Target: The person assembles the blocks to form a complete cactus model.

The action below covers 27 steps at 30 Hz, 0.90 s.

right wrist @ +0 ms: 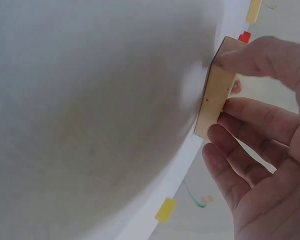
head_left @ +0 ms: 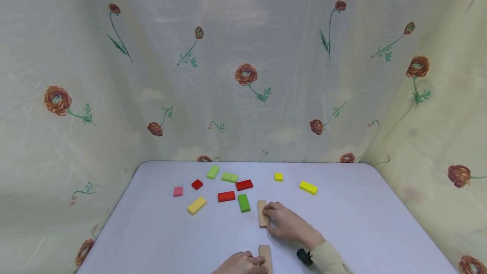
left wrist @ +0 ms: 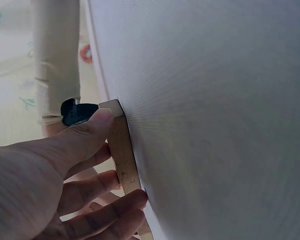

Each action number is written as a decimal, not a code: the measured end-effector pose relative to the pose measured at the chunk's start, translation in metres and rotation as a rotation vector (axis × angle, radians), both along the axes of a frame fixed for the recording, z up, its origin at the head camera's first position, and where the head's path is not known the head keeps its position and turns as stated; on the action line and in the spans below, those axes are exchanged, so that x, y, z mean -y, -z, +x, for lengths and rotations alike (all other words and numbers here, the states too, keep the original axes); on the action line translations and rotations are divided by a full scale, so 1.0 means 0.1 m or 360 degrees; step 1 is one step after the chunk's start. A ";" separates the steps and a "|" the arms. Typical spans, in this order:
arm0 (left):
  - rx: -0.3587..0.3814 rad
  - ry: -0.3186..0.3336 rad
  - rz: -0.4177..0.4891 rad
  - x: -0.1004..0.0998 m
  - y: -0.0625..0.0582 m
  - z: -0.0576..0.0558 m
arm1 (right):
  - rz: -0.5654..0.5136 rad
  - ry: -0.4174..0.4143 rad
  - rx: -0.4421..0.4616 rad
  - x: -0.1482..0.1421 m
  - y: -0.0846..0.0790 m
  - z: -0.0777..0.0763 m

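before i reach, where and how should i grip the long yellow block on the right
Probably from above, pinching the yellow block across its middle by both long sides: it lies flat, longer than wide, with bare table around it.

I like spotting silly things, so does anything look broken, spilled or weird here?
Nothing looks broken or spilled. The coloured blocks lie at mixed angles on the table, a bit messy. The left hand holds one wooden block, the right hand another with tiny dark specks.
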<state>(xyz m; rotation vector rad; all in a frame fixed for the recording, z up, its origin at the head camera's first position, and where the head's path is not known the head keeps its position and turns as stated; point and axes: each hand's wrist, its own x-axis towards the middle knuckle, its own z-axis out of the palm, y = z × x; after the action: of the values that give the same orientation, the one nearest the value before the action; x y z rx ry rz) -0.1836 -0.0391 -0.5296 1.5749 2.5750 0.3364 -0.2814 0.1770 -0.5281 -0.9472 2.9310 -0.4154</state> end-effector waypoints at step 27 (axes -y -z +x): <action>0.0090 -0.0007 0.0091 0.04 0.07 -0.03 | 0.0076 -0.0181 -0.0062 -0.02 -0.01 0.33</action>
<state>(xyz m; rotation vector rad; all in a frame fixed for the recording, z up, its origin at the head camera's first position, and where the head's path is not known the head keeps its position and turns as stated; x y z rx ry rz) -0.1868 -0.0427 -0.5361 1.5549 2.5486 0.4515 -0.2481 0.1793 -0.5276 -1.1212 2.8886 -0.3241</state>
